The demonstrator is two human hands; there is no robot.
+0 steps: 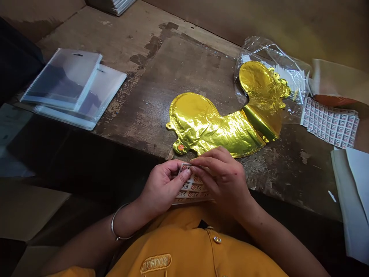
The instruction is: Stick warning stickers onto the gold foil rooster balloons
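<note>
Your left hand [161,185] clamps sticker sheet [193,194] between thumb and fingers, just off near edge of tabletop [141,109]. Your right hand [226,175] close beside, fingertips at sheet's far edge; cannot tell whether they pinch it. Gold balloon [201,119] lies just beyond your hands, orange dot [180,147] on its left tab. Clear pouches [65,75] overlap at left; small-print sheet [331,122] at right.

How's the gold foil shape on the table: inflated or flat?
Flat, not inflated: the gold foil shape lies thin and crinkled on the table, with no taut bulge.
</note>
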